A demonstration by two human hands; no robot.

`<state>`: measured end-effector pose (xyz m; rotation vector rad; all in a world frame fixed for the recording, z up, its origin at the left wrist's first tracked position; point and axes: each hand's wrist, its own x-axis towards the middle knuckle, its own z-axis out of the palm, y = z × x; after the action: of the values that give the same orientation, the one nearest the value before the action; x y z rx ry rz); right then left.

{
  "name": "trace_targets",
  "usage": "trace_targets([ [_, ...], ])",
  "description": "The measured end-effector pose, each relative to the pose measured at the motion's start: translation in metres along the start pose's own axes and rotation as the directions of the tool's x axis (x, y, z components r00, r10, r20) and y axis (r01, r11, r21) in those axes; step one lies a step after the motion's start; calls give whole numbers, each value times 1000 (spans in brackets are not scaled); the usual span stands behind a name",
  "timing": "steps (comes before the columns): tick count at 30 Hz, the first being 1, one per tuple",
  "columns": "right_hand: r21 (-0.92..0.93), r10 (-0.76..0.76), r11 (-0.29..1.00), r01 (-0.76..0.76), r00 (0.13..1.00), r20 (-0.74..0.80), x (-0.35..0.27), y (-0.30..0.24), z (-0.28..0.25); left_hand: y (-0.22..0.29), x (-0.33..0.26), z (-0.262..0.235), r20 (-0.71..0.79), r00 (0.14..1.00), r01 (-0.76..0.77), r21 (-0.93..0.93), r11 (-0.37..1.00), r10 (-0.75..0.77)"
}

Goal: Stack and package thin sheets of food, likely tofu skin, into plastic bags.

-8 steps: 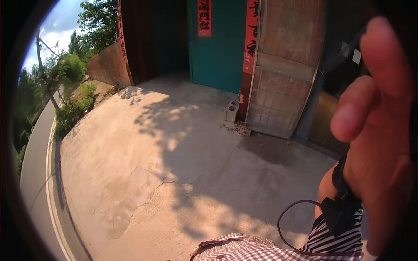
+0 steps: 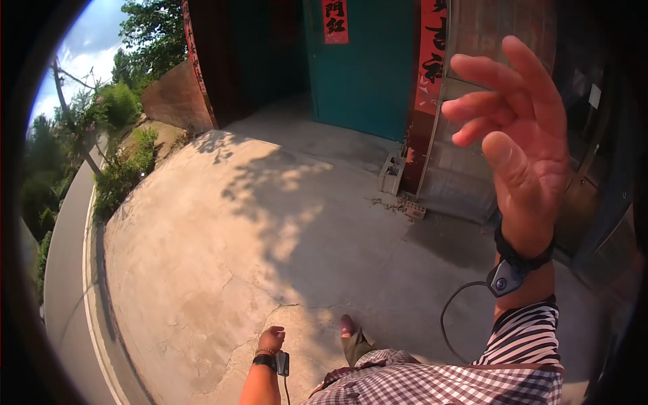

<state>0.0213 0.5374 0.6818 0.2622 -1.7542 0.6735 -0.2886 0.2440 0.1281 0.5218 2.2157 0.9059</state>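
Note:
My right hand point(image 2: 523, 128) is raised at the upper right, its fingers apart and slightly bent, with nothing in it. Behind it stands a tall, worn translucent panel point(image 2: 462, 155). A black strap carries a small camera point(image 2: 503, 278) on the right wrist, and a black cable point(image 2: 443, 317) loops down from it. Low in front of me hangs my left hand point(image 2: 271, 339), small in view, fingers curled in and no object showing in them. Its wrist has a beaded bracelet and a strap with a dark box point(image 2: 282, 363). The left hand is over the concrete ground, touching nothing.
A teal metal door point(image 2: 358, 88) stands ahead beside a dark opening. Near the red door post sit a hollow concrete block point(image 2: 391, 173) and a perforated brick point(image 2: 413, 210). Sunlit, cracked concrete point(image 2: 182, 270) spreads before me. At left run a curb and a road point(image 2: 67, 250).
My right hand has moved away from the camera and leftward, and its spread fingers now show whole. My left hand and a foot have come into view below. The view has shifted slightly.

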Motion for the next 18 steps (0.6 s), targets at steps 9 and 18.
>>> trace_targets([
  [9,-231,679,706,-670,546,491,-36,477,175,-51,212,-115,190,911,217,532,818,-365],
  [18,-690,736,542,-480,-127,665,-143,867,336,-52,457,-228,217,791,465,394,793,-572],
])
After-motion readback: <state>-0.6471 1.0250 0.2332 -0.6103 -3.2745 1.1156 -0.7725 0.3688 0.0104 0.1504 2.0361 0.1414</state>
